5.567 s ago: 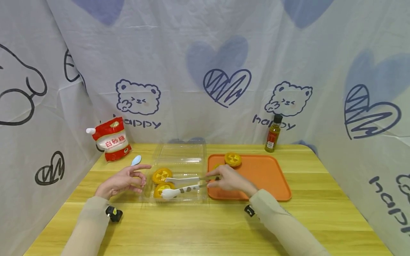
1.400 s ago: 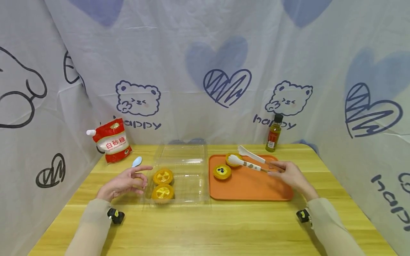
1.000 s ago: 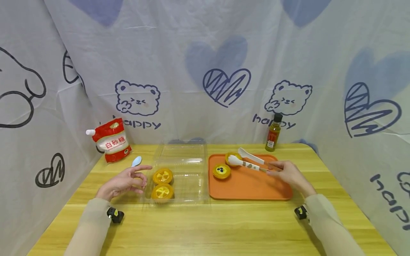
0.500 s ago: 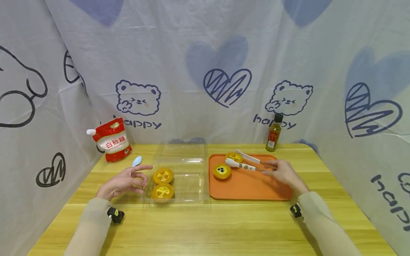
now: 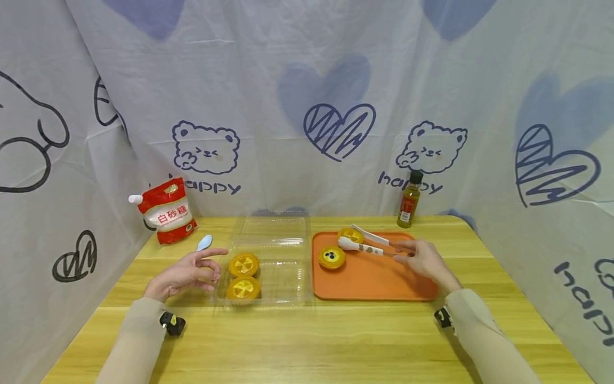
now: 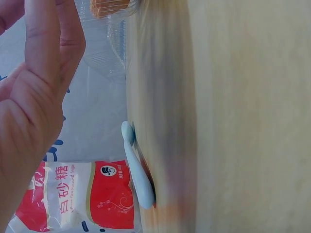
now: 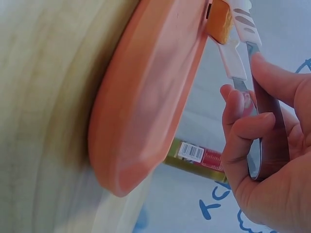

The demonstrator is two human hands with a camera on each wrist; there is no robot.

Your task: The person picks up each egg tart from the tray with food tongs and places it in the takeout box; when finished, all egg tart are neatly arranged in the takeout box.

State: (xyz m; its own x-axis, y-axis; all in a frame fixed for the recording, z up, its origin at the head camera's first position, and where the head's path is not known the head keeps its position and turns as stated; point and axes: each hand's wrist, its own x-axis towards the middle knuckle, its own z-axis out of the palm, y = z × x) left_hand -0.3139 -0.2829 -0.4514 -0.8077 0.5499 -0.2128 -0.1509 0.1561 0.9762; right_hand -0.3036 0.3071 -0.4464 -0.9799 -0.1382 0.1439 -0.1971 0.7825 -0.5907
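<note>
My right hand (image 5: 426, 261) grips a pair of tongs (image 5: 374, 249) with white, spotted tips and metal arms, thumb on one arm and fingers curled round the other. Their tips straddle the far egg tart (image 5: 349, 234) on the orange tray (image 5: 379, 280). A nearer tart (image 5: 332, 258), topped with dark berries, lies beside it. My left hand (image 5: 187, 272) is held with loosely bent fingers at the left side of a clear plastic box (image 5: 288, 282), holding nothing. Inside that box sit two tarts, one behind (image 5: 243, 264) and one in front (image 5: 243, 288).
A red and white sugar bag (image 5: 172, 213) stands at the back left, with a pale blue spoon (image 5: 204, 242) in front of it. Behind the tray is an oil bottle (image 5: 409, 205) with a black cap. The box's lid (image 5: 273, 229) is raised at the back.
My right hand has carried the tongs from over the box rightward to the tray, leaving the front tart behind. Lately the tips moved slightly left and down around the far tart. The left hand stays put.
</note>
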